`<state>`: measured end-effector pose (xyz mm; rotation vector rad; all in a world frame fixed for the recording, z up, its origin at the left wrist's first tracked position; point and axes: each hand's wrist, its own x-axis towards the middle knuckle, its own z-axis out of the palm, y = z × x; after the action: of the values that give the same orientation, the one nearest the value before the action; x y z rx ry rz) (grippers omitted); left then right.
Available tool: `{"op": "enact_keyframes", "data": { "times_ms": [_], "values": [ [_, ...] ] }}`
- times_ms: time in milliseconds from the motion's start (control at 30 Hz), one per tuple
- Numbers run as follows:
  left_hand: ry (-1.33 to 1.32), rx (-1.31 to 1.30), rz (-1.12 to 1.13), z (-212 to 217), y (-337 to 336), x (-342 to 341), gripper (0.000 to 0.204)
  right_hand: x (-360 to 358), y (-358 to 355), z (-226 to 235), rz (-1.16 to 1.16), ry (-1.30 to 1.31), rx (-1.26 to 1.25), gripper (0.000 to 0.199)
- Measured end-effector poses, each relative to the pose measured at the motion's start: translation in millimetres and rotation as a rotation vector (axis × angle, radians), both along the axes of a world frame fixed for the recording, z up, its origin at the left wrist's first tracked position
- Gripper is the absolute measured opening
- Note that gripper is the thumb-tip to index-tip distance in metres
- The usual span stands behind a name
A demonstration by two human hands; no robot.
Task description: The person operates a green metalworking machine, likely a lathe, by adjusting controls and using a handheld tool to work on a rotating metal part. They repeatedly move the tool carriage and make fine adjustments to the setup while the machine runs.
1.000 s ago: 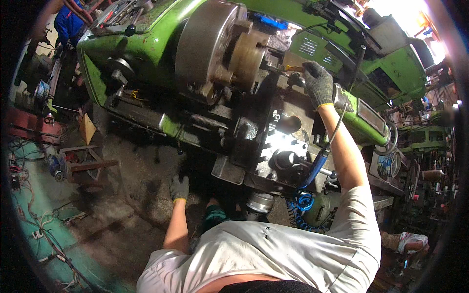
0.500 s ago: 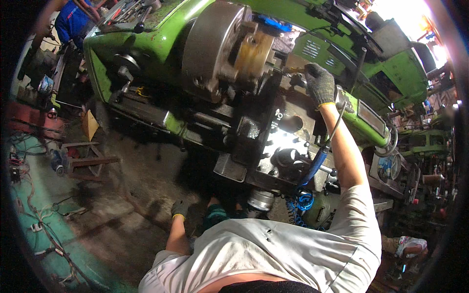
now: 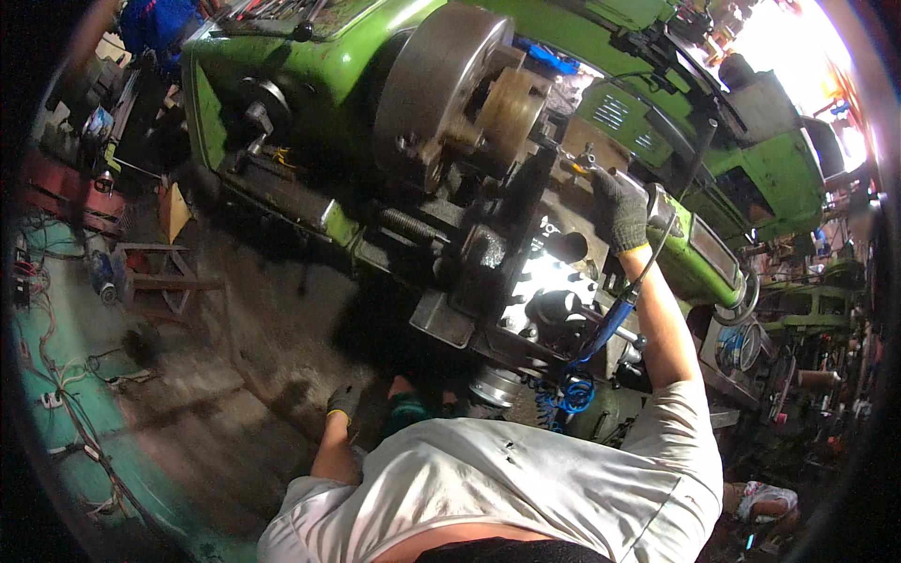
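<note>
My right hand (image 3: 619, 208), in a dark knitted glove with a yellow cuff, reaches over the carriage of a green lathe (image 3: 343, 56). Its fingers are closed near a small yellow and metal piece (image 3: 579, 167); what they grip is mostly hidden. Left of it sits a large steel chuck (image 3: 432, 89), with a yellowish-brown cylindrical workpiece (image 3: 511, 111) in its jaws, looking blurred. A blue-handled air gun (image 3: 615, 319) with a long thin tube lies across the view of my right forearm. Low by my side hangs my gloved left hand (image 3: 342, 402), apart from the machine, its fingers unclear.
Bright tool-post block (image 3: 544, 281) and levers stand below my right hand. A coiled blue hose (image 3: 574, 392) hangs at the carriage front. On the left floor are a rusty metal stand (image 3: 167, 281) and loose cables (image 3: 80, 422). A second green machine (image 3: 751, 141) stands behind.
My right hand has drawn back toward me, away from the workpiece. The whole view has shifted slightly. My left hand still hangs low.
</note>
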<state>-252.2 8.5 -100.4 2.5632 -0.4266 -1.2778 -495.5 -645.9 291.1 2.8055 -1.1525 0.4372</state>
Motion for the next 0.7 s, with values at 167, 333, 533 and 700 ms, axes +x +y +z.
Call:
{"op": "enact_keyframes", "data": {
  "times_ms": [167, 333, 533, 700],
  "values": [
    [0.02, 0.112, -0.094, -5, 20, -5, 0.06, 3, -9, -15, 0.12, -0.411, -0.077, 0.023],
    [-0.03, 0.054, -0.021, 4, 17, -5, 0.062, 23, -38, 10, -0.028, -0.392, 0.088, 0.025],
    [-0.084, 0.012, 0.108, 18, 12, -6, 0.063, 37, -52, 32, 0.035, -0.269, 0.173, 0.025],
    [-0.076, 0.02, 0.12, 32, 19, -21, 0.062, 60, -88, 26, 0.113, -0.104, 0.121, 0.027]
  ]
}}
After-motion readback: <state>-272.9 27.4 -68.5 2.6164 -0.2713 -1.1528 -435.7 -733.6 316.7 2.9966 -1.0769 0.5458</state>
